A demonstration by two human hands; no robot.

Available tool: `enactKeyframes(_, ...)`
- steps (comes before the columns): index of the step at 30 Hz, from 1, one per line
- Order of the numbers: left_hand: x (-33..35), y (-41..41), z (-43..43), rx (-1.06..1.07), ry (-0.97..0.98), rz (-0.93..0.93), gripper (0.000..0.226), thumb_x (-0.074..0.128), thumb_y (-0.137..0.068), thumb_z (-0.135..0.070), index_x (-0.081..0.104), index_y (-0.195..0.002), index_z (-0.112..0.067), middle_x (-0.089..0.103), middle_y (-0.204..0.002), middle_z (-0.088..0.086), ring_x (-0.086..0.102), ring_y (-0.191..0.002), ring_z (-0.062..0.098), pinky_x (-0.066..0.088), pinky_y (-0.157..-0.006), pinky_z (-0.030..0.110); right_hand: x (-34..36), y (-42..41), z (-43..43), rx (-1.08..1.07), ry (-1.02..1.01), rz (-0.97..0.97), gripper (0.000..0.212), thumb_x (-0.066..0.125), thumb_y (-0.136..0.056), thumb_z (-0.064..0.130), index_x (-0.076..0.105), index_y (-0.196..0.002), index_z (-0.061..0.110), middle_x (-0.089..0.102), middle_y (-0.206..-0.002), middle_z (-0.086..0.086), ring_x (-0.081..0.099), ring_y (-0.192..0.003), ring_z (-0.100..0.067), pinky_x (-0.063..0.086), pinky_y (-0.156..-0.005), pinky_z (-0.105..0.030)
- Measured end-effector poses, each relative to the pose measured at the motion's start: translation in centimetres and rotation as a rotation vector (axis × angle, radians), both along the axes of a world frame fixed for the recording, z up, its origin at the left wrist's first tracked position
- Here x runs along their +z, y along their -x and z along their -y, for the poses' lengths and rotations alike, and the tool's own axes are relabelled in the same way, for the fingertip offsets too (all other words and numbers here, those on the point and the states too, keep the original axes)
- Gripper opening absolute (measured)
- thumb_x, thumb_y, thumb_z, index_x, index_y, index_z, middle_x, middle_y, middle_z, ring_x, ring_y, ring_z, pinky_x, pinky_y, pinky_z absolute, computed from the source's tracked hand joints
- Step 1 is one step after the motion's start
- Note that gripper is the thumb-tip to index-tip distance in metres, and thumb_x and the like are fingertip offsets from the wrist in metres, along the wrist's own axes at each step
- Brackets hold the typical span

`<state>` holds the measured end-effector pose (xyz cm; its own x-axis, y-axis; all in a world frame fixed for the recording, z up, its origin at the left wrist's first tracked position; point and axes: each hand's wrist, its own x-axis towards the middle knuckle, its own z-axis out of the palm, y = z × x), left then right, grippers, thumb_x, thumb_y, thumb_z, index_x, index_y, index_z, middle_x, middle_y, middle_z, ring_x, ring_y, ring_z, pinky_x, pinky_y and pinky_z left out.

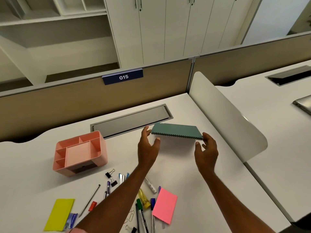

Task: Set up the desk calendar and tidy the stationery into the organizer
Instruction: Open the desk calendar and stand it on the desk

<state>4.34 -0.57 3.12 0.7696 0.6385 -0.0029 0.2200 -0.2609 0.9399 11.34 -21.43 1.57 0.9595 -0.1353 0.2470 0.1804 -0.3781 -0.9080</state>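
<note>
A teal spiral-bound desk calendar (176, 130) is held just above the white desk (33, 165), its black spine toward me. My left hand (148, 147) touches its left end with fairly straight fingers, the thumb just under the spine. At the right end my right hand (206, 150) does the same. A pink organizer (80, 152) with several empty compartments stands to the left. Loose stationery lies near me: binder clips (111, 175), a silver pen (90, 200), a green marker (139, 209), a yellow highlighter (143, 196), pink sticky notes (165, 206), a yellow pad (59, 214).
A grey cable-tray lid (133, 121) is set into the desk behind the calendar. A white curved divider (227, 118) borders the desk on the right, with a laptop (303, 105) on the desk beyond. A beige partition labelled 015 (122, 77) closes the back.
</note>
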Motion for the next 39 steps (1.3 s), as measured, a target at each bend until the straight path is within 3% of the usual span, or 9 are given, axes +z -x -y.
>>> enactKeyframes(3,0.9,-1.2,-0.2,-0.011,-0.022,0.021,0.07,0.07,-0.095,-0.022,0.038,-0.157,-0.026,0.059,-0.149,-0.002,0.053,-0.139,0.017,0.04,-0.103,0.023,1.0,-1.0,-0.4,-0.015,-0.006,0.016,0.049,0.068,-0.094,0.003,0.057,-0.14,0.014,0.063,-0.134,-0.003,0.061,-0.119,-0.02,0.056,-0.095,-0.032)
enactKeyframes(6,1.8,-2.4,-0.5,-0.022,-0.051,0.017,0.07,0.068,-0.099,-0.02,0.035,-0.16,-0.024,0.055,-0.152,-0.002,0.053,-0.137,0.018,0.038,-0.094,0.004,1.8,-1.9,-0.9,-0.021,-0.009,0.038,0.043,0.065,-0.098,0.008,0.057,-0.14,0.016,0.063,-0.134,-0.002,0.061,-0.118,-0.018,0.054,-0.096,-0.028)
enactKeyframes(7,1.9,-2.8,-0.6,-0.023,-0.054,0.023,0.07,0.067,-0.099,-0.021,0.034,-0.16,-0.025,0.054,-0.153,-0.001,0.053,-0.136,0.018,0.041,-0.094,0.004,2.0,-2.1,-1.1,-0.025,-0.017,0.044,0.042,0.064,-0.098,0.008,0.058,-0.139,0.016,0.063,-0.134,-0.001,0.061,-0.118,-0.017,0.053,-0.097,-0.026)
enactKeyframes(12,2.3,-4.4,-1.2,-0.037,-0.063,0.035,0.075,0.065,-0.096,-0.027,0.03,-0.162,-0.026,0.048,-0.159,0.001,0.05,-0.142,0.024,0.052,-0.111,0.045,2.3,-2.9,-2.0,-0.024,-0.026,0.059,0.04,0.063,-0.098,0.007,0.058,-0.138,0.014,0.059,-0.133,-0.002,0.061,-0.118,-0.019,0.055,-0.099,-0.029)
enactKeyframes(17,2.4,-5.4,-1.5,-0.048,-0.075,0.037,0.076,0.068,-0.096,-0.013,0.032,-0.163,-0.018,0.044,-0.162,0.004,0.045,-0.147,0.022,0.039,-0.109,0.023,2.0,-3.8,-2.1,-0.007,-0.03,0.039,0.051,0.067,-0.094,0.0,0.055,-0.143,0.013,0.059,-0.134,-0.006,0.062,-0.122,-0.021,0.06,-0.095,-0.037)
enactKeyframes(25,3.0,-6.4,-1.1,-0.063,-0.085,0.06,0.077,0.061,-0.094,-0.013,0.029,-0.164,-0.018,0.044,-0.157,0.006,0.049,-0.141,0.021,0.05,-0.103,0.024,3.2,-5.0,-2.6,-0.07,-0.095,0.027,0.045,0.065,-0.094,0.005,0.06,-0.139,0.015,0.067,-0.131,-0.002,0.064,-0.118,-0.016,0.062,-0.088,-0.038)
enactKeyframes(30,3.8,-7.3,-1.2,-0.063,-0.088,0.05,0.076,0.062,-0.096,-0.01,0.029,-0.164,-0.014,0.043,-0.137,0.002,0.051,-0.121,0.011,0.046,-0.081,0.003,3.3,-5.0,-2.5,-0.079,-0.111,0.017,0.047,0.065,-0.095,0.01,0.059,-0.14,0.019,0.068,-0.128,0.0,0.067,-0.113,-0.019,0.062,-0.085,-0.032)
enactKeyframes(35,3.0,-7.2,-1.4,-0.094,-0.1,0.057,0.083,0.059,-0.089,-0.019,0.027,-0.165,-0.016,0.041,-0.142,0.003,0.051,-0.125,0.012,0.052,-0.087,0.014,2.9,-4.9,-2.6,-0.071,-0.06,0.03,0.05,0.064,-0.095,0.01,0.056,-0.144,0.019,0.064,-0.13,-0.001,0.065,-0.114,-0.022,0.064,-0.082,-0.04)
enactKeyframes(39,1.8,-6.6,-1.5,-0.116,-0.088,0.071,0.084,0.063,-0.091,-0.012,0.025,-0.166,-0.022,0.043,-0.148,0.002,0.048,-0.134,0.014,0.054,-0.094,0.022,2.4,-4.6,-2.2,-0.007,0.009,0.051,0.062,0.063,-0.096,0.002,0.047,-0.152,0.023,0.057,-0.132,-0.002,0.059,-0.122,-0.017,0.063,-0.087,-0.031)
